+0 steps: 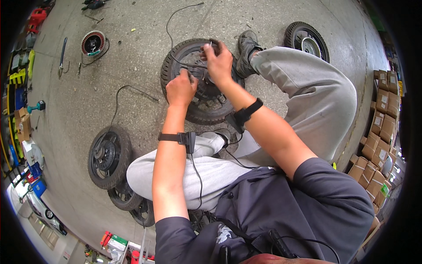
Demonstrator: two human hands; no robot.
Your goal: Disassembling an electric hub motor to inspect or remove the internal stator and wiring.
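Between my legs, a black spoked wheel (pixel 215 105) with a knobbly tyre lies flat on the floor. From its hub a dark cable (pixel 169 33) curves up and away across the floor. My left hand (pixel 181 87) is closed over the wheel's left side, fingertips at the hub area; what they grip is hidden. Above the hub, my right hand (pixel 219 61) has its fingers bent in a pinch, with a small pale sliver showing at the tips that is too small to name. The cable passes just below the right hand.
Another wheel (pixel 110 154) with a cable lies at the left, with more wheels behind it. One more wheel (pixel 310 44) lies upper right. A motor stator ring (pixel 93 42), a long-handled tool (pixel 62 57) and a teal power drill (pixel 36 107) are leftward. Cardboard boxes (pixel 380 132) line the right.
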